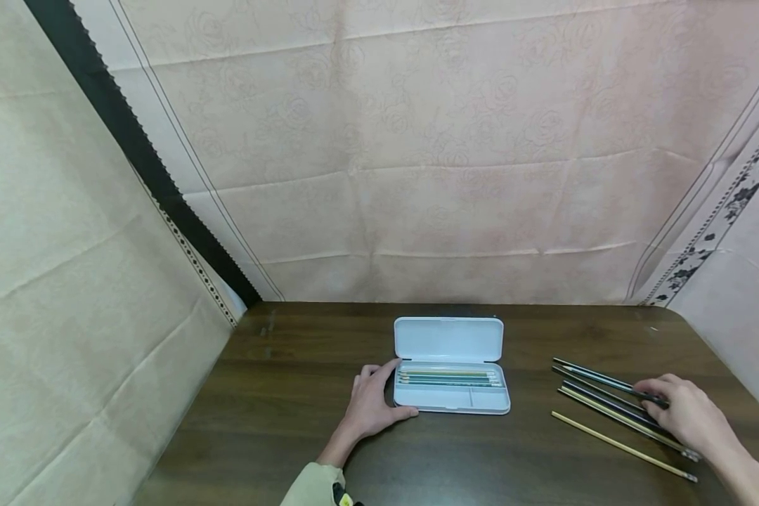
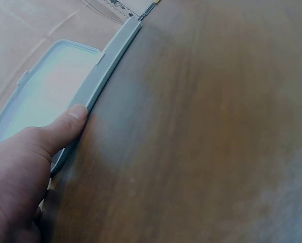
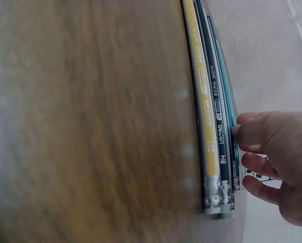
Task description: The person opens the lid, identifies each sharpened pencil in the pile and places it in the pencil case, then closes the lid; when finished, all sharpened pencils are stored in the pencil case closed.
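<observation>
A light blue pencil case (image 1: 443, 404) lies with its lid (image 1: 448, 338) raised, several pencils (image 1: 449, 378) in its back compartment. My left hand (image 1: 373, 404) grips the case's left end. In the left wrist view, the thumb (image 2: 65, 126) lies against its front side. At the right, my right hand (image 1: 689, 411) pinches a dark green pencil (image 1: 607, 377) near its eraser end. More pencils lie beside it, among them a yellow pencil (image 3: 201, 91) and a dark pencil (image 3: 217, 106) marked HB. The right fingertips are partly hidden.
Nearer the front, a separate yellow pencil (image 1: 623, 445) lies on the dark wooden table (image 1: 278, 422). Pale patterned cloth (image 1: 449, 140) hangs behind the table, with more cloth at the left and right sides.
</observation>
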Demonstrator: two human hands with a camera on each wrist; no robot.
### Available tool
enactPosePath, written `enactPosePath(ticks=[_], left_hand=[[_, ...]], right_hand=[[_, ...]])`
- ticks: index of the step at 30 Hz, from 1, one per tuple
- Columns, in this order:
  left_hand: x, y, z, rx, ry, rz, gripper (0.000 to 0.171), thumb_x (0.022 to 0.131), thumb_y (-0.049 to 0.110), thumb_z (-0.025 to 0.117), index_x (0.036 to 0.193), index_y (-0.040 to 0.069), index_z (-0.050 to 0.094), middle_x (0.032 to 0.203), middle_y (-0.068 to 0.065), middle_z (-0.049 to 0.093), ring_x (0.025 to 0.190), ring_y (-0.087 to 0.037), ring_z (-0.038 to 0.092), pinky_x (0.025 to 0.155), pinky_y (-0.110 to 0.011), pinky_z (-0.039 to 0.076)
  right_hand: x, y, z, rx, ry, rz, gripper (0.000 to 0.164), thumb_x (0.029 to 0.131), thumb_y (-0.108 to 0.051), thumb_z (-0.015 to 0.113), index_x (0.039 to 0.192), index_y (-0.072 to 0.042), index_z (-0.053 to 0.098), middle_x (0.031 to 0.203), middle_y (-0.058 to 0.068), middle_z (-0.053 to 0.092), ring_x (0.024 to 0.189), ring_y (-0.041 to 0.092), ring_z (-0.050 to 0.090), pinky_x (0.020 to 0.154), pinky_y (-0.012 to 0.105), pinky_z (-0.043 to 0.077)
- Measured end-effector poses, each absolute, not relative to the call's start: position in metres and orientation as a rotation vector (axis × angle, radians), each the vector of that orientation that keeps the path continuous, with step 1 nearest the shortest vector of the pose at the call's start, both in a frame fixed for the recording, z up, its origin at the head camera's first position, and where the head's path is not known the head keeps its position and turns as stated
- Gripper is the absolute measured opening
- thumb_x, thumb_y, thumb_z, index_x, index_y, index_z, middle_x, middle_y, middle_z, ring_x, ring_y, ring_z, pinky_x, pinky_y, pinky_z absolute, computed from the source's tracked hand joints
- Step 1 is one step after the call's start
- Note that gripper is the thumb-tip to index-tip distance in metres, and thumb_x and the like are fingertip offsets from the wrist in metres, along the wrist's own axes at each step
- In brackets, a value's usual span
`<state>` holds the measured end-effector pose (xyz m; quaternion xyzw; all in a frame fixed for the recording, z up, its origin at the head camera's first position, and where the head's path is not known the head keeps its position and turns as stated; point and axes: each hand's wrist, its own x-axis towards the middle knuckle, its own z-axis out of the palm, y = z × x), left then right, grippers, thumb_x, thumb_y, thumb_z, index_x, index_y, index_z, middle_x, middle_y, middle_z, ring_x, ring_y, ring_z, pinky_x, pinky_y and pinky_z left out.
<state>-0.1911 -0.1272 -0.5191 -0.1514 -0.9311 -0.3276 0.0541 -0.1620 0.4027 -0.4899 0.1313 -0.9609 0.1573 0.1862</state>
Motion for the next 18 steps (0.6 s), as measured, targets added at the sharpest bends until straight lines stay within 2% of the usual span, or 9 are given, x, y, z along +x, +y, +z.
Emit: enactPosePath(ticks=[4,13,18], left_hand=[[-0.1911,-0.1270,-0.5193,-0.464,-2.824,-0.993,0.095,0.072,0.061,0.083,0.150,0.021,0.046,0.132,-0.005,0.055,0.116,-0.027,0.042,0.090,-0.048,0.037],[-0.1912,-0.1276,-0.5192,-0.468,-2.821,-1.001,0.095,0.072,0.061,0.083,0.150,0.021,0.046,0.133,-0.005,0.055,0.116,-0.028,0.042,0.091,-0.048,0.037],[-0.1913,-0.1276,-0.5199,-0.469,-2.817,-1.004,0.095,0.072,0.061,0.083,0.150,0.021,0.046,0.132,-0.005,0.055,0.116,-0.027,0.042,0.090,-0.048,0.037]], right_hand=[[-0.1624,0.4027,-0.4878,0.333,-2.745,0.458,0.024,0.073,0.000,0.081,0.094,-0.008,0.074,0.095,0.015,0.064,0.088,0.046,0.059,0.064,0.059,0.044],[-0.1628,0.4030,-0.4910,0.374,-2.698,0.426,0.026,0.069,0.001,0.082,0.091,-0.010,0.074,0.086,0.005,0.063,0.074,0.026,0.060,0.058,0.046,0.045],[-0.1638,0.4038,-0.4922,0.382,-2.695,0.421,0.027,0.068,0.000,0.082,0.091,-0.010,0.073,0.084,0.003,0.061,0.073,0.025,0.059,0.057,0.045,0.044]])
